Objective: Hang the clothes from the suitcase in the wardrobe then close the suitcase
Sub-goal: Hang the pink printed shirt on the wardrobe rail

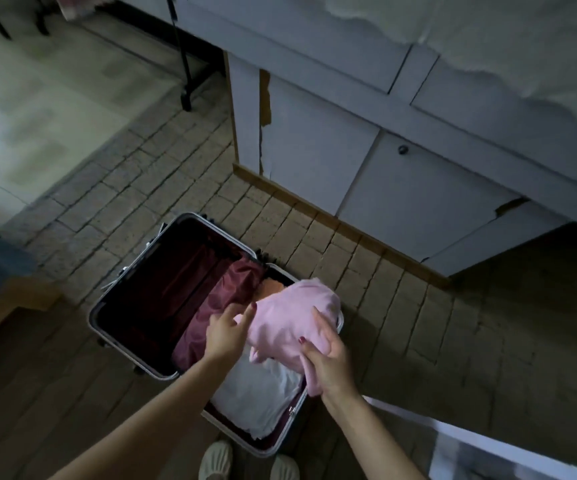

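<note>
Room: dim, brick floor (176, 161) | right hand (328, 362) holds pink top (290, 317) in a closed grip, left hand (226, 329) open, touching it | white clothes (255, 393) and orange cloth (273, 287) left in open suitcase (131, 271) | wardrobe (401, 188) doors closed | task just starting, I think.

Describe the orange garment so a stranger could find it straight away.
Start at the open suitcase on the floor and look at the half packed with clothes. At that half's far end, beside the maroon lining flap, the orange garment peeks out past the pink garment that both hands are on. It is the only orange piece; the white clothes lie at the near end.
</note>
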